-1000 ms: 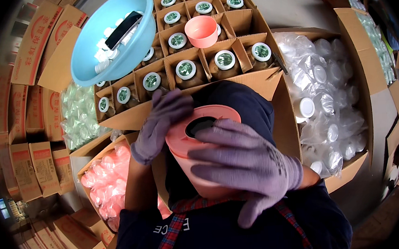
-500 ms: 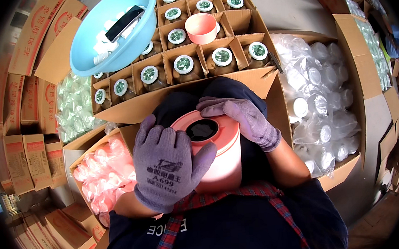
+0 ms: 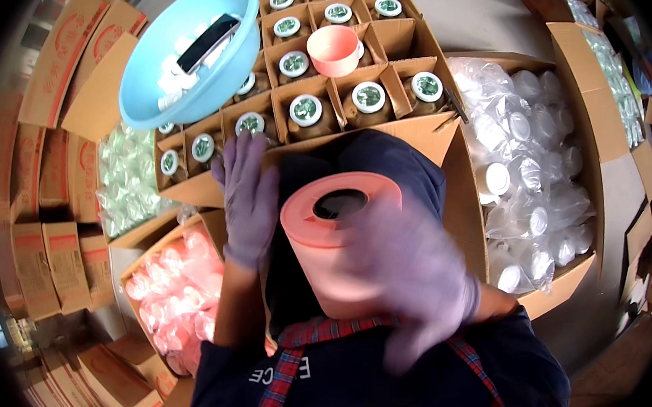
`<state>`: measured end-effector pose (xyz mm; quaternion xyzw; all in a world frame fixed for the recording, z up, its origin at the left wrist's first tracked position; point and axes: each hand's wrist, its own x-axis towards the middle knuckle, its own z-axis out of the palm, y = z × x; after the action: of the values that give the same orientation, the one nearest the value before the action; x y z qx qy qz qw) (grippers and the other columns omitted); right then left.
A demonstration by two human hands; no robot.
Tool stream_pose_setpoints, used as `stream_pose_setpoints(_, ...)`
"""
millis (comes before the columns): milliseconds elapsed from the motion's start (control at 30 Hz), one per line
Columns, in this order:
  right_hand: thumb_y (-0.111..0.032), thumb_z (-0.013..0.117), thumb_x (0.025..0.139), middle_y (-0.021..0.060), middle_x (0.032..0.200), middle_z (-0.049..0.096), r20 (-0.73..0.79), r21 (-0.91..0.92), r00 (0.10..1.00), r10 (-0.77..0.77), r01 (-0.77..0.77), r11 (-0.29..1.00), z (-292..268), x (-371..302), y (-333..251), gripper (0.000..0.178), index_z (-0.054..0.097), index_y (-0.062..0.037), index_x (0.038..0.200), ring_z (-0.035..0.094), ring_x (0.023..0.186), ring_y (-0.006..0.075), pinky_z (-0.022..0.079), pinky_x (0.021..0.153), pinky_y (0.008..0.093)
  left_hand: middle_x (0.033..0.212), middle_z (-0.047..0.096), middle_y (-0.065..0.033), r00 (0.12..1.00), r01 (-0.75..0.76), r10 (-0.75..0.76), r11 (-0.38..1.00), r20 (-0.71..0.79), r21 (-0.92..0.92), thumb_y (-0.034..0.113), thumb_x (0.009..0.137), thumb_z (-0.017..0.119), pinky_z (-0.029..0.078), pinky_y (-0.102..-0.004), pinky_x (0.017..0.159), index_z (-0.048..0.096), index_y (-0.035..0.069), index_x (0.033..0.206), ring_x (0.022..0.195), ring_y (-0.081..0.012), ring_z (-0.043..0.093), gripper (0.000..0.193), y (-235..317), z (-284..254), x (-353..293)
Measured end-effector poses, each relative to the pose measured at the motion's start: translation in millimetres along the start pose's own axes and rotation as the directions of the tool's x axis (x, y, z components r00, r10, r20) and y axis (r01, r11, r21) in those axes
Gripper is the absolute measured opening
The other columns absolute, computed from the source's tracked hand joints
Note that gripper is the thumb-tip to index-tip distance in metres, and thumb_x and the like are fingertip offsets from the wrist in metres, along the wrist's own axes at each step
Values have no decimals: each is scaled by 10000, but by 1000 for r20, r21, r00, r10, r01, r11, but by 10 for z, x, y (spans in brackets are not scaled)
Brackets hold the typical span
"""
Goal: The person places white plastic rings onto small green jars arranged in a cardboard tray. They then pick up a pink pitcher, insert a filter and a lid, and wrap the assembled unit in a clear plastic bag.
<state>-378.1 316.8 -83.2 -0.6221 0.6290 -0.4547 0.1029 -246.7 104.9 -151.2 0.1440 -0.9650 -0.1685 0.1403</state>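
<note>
A pink cylindrical plastic container (image 3: 308, 266) with a round dark opening (image 3: 340, 203) in its top rests between my thighs, leaning against my apron. My right hand (image 3: 411, 266), in a purple work glove, overlaps its right side and is smeared by motion, so its fingers and any contact are unclear. To the left of the container, my left hand (image 3: 249, 206), in a matching glove, is raised with fingers extended and nothing in it. Its fingertips are by the near edge of a divided carton (image 3: 292, 156) holding several bottles with white-rimmed, green-centred tops (image 3: 306, 110).
A blue basin (image 3: 129, 89) holds small white pieces and a black phone (image 3: 208, 43). A pink cup (image 3: 333, 51) sits on the carton. Bagged pink parts (image 3: 175, 284) lie at left, bagged green parts (image 3: 126, 173) behind them, and bagged white parts (image 3: 521, 157) at right. Stacked cartons (image 3: 62, 259) line the left.
My left hand has left the container's left side and moved forward toward the carton. My right hand has dropped from the container's top toward me, now blurred. The container stays between my thighs.
</note>
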Motion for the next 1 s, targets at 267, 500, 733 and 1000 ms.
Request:
stream_pose_setpoints(267,-633,508,880,293,1101,584,-218,24,969,-117,125,992,200,-74,245,805,555,114,1177,580,1024,446,441,893,547,1481,385,-189,990,20,-74,916,-121,-401,160,956,364,35,-436,1161,505,-13,1334,1433,-331,252,439,257,-180,-234)
stream_pose_setpoints(500,-617,543,854,291,1123,583,-179,19,980,-86,91,996,189,-116,225,767,582,102,1118,567,1068,464,425,945,548,1401,484,-191,993,-89,24,814,-120,-574,92,937,405,90,-431,1149,583,-19,1246,1405,-349,302,374,438,-178,-174)
stream_pose_setpoints(733,-710,468,845,298,1200,559,-147,-37,988,-49,44,998,204,-227,313,912,504,104,1255,548,1117,466,401,976,553,1419,456,-221,980,-144,191,877,57,-459,177,923,437,100,-426,1161,564,-14,1283,1393,-367,330,427,340,-178,-110)
stream_pose_setpoints(1000,-751,578,710,276,1342,491,125,-90,992,0,12,996,4,-36,45,1067,418,80,1361,510,1212,446,384,1046,484,1492,394,-167,966,14,164,737,198,-676,223,935,405,85,-422,1167,544,34,1326,1442,-325,252,457,74,0,-58)
